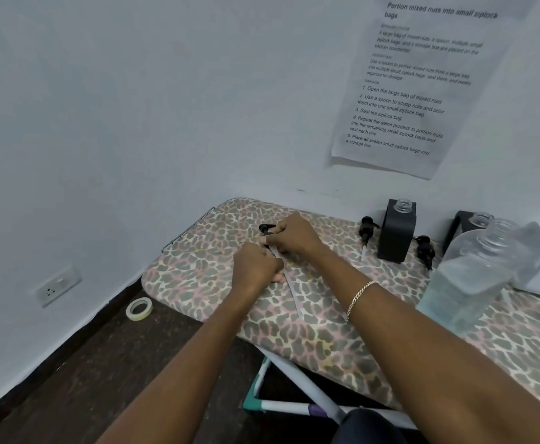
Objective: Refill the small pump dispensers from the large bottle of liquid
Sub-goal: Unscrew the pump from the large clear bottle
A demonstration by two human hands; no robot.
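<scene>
- Left of the frame's centre, the right hand (294,235) pinched a black pump head (267,229) just under its collar, and its grip was closed tight on that part.
- The left hand (255,267) sat just below and to the left of it. Its grip was curled round the pale dip tube (294,299) that ran from the pump head down toward the lower right.
- The free end of the tube lay on the leopard-print ironing board (198,277), beyond the left hand.
- A chain bracelet (360,299) circled the right wrist.
- Well to the right of the hands stood a black dispenser (396,238) with a bare, open neck. A loose pump (366,230) lay on its left side and another pump (424,249) on its right.
- A second dispenser (464,225), also uncapped, stood at the right edge, partly hidden behind the large clear bottle (473,277).
- That large bottle stood open and part-filled with clear liquid, well apart from both hands.
- A roll of tape (139,308) lay on the dark floor at lower left, near a wall socket (57,285).
- A printed sheet (422,84) hung on the wall at upper right.
</scene>
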